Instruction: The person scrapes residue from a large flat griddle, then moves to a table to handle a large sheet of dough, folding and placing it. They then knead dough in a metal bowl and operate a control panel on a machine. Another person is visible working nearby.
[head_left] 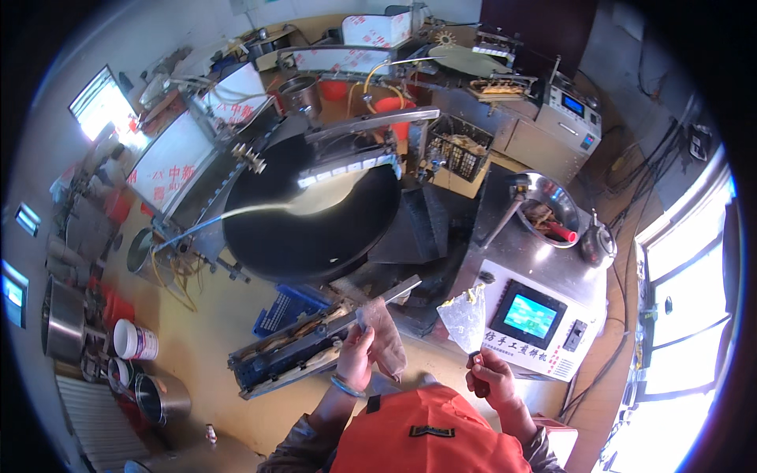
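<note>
A red apron (430,433) is nearest. Left fingers (365,339) pinch a brown sheet (385,340) by its left edge; right fingers (482,376) wrap a scraper (464,318) extending beyond. A griddle (315,236) lies far left, a screen (528,314) right.

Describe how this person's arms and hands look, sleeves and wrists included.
Neither the left hand nor the right hand wears a glove. A pale blue band circles the left wrist; no band shows on the right. The dark, greyish-brown sleeves end on the forearms, short of the wrists.
</note>
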`<state>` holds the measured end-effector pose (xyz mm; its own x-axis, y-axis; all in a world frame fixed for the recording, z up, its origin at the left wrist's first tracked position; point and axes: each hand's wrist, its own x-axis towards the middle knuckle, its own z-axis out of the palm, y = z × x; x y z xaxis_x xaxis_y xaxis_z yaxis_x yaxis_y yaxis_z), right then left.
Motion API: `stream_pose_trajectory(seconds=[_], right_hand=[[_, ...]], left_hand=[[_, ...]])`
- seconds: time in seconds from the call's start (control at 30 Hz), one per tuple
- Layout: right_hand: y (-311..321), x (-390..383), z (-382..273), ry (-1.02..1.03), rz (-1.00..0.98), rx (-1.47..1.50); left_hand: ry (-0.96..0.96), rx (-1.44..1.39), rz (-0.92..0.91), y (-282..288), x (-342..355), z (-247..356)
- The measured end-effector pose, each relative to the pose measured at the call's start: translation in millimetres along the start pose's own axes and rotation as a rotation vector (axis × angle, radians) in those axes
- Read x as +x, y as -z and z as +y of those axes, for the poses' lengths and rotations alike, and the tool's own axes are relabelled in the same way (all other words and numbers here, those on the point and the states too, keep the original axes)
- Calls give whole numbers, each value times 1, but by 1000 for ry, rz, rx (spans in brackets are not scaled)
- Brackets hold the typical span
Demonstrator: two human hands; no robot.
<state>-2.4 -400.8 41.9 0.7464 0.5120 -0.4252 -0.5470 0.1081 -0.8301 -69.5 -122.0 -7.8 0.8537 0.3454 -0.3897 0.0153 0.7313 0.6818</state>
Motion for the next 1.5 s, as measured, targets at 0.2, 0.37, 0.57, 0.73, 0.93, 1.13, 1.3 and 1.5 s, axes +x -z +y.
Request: stream_pose_trajectory(seconds=[0.2,0.37,0.57,0.73,0.93,1.13,1.3,1.5], right_hand=[[55,-37,-12,48,52,140],[142,-87,-19,69,124,165],[267,-144,-30,126,249,183],[334,-182,-44,187,340,249],[359,-200,-54,235,531,264],[372,-204,-66,321,608,289],[412,-190,-84,307,591,267],[503,-160,-129,190,458,252]], left_hand=[[117,112,-41,-62,3,-43],[151,154,-122,-135,7,-107],[176,135,-112,-235,15,-205],[204,47,-238,-302,34,-264],[274,123,-153,-369,106,-319],[159,4,-69,-414,169,-380],[-116,473,136,-423,185,-399],[-295,575,154,-410,173,-413]])
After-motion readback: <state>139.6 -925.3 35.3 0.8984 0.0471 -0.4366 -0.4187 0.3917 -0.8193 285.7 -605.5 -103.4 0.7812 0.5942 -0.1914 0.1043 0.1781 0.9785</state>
